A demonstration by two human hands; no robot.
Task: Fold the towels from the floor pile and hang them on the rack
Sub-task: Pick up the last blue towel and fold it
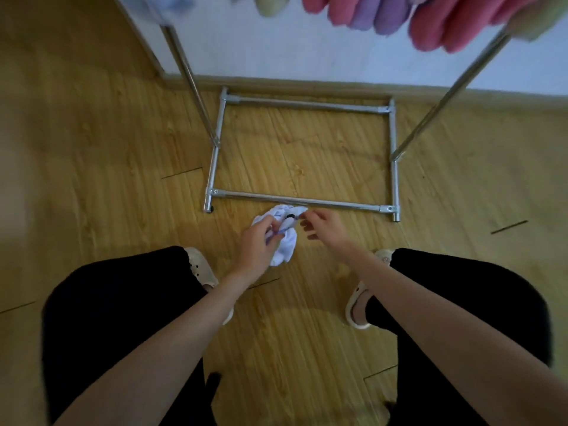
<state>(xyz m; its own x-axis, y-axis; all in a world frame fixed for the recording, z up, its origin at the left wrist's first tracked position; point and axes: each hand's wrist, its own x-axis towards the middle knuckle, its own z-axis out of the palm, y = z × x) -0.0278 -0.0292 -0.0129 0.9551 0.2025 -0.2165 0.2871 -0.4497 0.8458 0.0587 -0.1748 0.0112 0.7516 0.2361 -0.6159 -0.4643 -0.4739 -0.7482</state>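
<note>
The person squats at the front rail of the rack [295, 202], both arms reaching down to one small white towel [284, 241] bunched on the floor [107, 186], just beside the rail's middle and perhaps touching it. The left hand [256, 244] has its fingers curled into the cloth, pinching a fold. The right hand [322, 224] hovers just beside the towel's far end, fingers loosely spread; whether its fingertips touch the cloth I cannot tell.

Lifted by that single pinch, the towel would likely hang as a crumpled lump, and a corner could drag over or snag on the rail, so finding two corners looks like the safer start.

Overhead, pink, purple and pale green towels [384, 16] crowd the top bar, leaving little free room. The slanted poles [190, 78] flank the reach upward, and pale clogs [201, 267] sit near the towel.
</note>
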